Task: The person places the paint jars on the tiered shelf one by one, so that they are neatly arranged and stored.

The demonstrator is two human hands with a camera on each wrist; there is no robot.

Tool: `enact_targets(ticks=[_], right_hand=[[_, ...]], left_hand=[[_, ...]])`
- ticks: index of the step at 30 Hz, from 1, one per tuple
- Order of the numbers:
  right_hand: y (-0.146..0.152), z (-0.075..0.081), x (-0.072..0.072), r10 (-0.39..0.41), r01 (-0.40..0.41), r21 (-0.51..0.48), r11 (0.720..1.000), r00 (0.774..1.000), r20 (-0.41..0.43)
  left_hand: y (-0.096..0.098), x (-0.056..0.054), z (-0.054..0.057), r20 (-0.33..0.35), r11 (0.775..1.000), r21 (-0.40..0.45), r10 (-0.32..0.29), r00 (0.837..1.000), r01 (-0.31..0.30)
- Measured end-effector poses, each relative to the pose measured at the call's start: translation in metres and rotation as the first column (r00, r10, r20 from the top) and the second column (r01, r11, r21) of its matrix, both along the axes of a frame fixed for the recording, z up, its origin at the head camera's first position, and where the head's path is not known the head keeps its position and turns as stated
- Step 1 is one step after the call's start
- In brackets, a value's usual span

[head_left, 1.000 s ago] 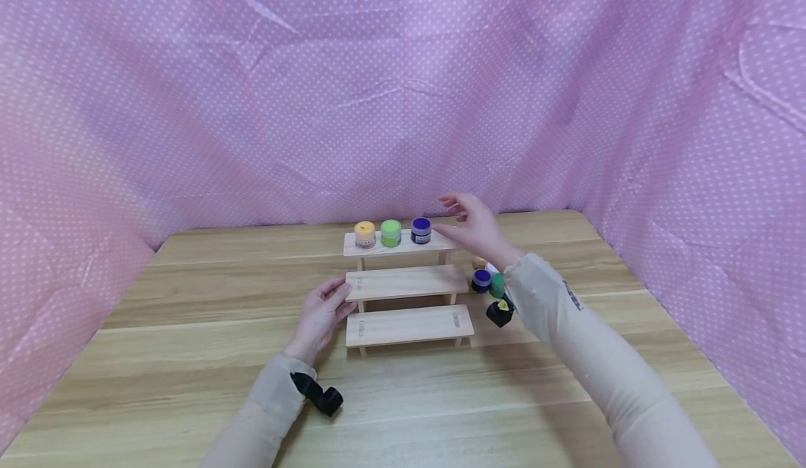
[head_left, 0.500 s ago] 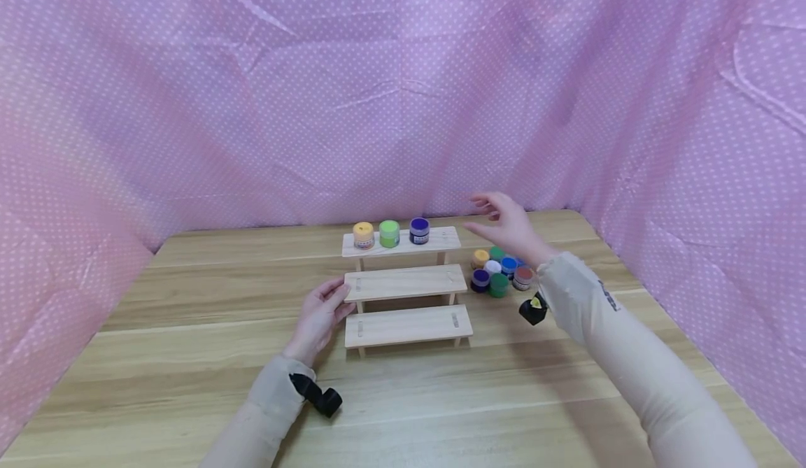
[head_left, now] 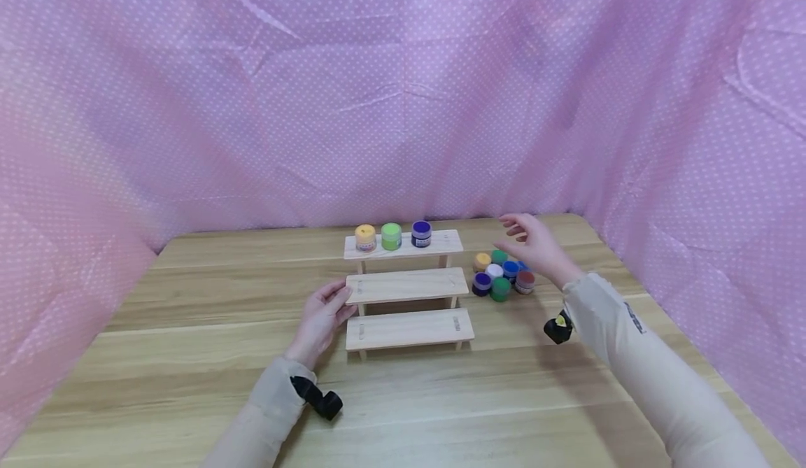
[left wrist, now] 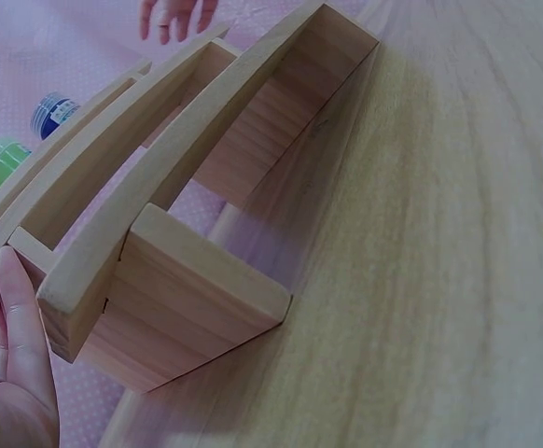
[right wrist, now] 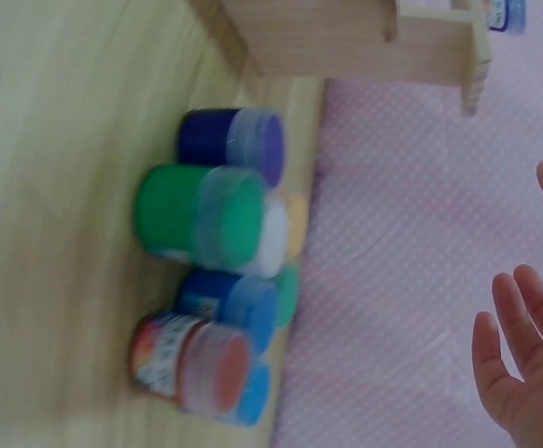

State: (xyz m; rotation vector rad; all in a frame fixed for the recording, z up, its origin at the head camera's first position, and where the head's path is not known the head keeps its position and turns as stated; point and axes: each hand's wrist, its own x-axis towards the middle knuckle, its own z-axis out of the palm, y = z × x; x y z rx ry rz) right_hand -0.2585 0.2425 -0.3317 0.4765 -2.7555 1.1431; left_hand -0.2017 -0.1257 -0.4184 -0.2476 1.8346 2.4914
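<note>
A three-tier wooden display stand [head_left: 409,286] stands mid-table. My left hand [head_left: 319,319] holds the left end of its middle tier, and in the left wrist view a finger [left wrist: 20,317] lies against that board's edge. On the top tier sit a yellow-orange paint jar [head_left: 365,238], a light green paint jar [head_left: 391,236] and a dark blue paint jar [head_left: 421,234]. My right hand [head_left: 535,247] hovers, fingers spread and holding nothing, above and just beyond a cluster of paint jars right of the stand. In the right wrist view its fingers are apart from the jars.
The cluster holds several lidded jars, among them a green jar [head_left: 500,289], a dark purple-blue jar [head_left: 481,284], a white-lidded jar [head_left: 494,271] and a reddish-brown jar [head_left: 525,282]. A pink dotted curtain [head_left: 403,104] hangs behind the wooden table [head_left: 189,328].
My right hand has moved right, away from the dark blue jar on the top tier, to over the cluster, uncovering more jars. My left hand stays at the middle tier.
</note>
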Motion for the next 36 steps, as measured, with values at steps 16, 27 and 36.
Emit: enact_targets(ticks=[16,27,36], right_hand=[[0.026,-0.031,0.011,-0.063,0.066,-0.04,0.997,0.995,0.08],[0.035,-0.051,0.019,-0.061,0.064,-0.064,0.996,0.997,0.051],[0.039,-0.069,0.025,-0.116,0.123,-0.103,0.987,0.991,0.071]], left_hand=[[-0.003,-0.001,0.003,-0.005,1.0,-0.01,-0.029,1.0,0.029],[-0.003,-0.001,0.0,-0.01,1.0,0.008,-0.025,1.0,0.025],[-0.002,-0.002,-0.001,0.003,1.0,0.001,-0.021,1.0,0.021]])
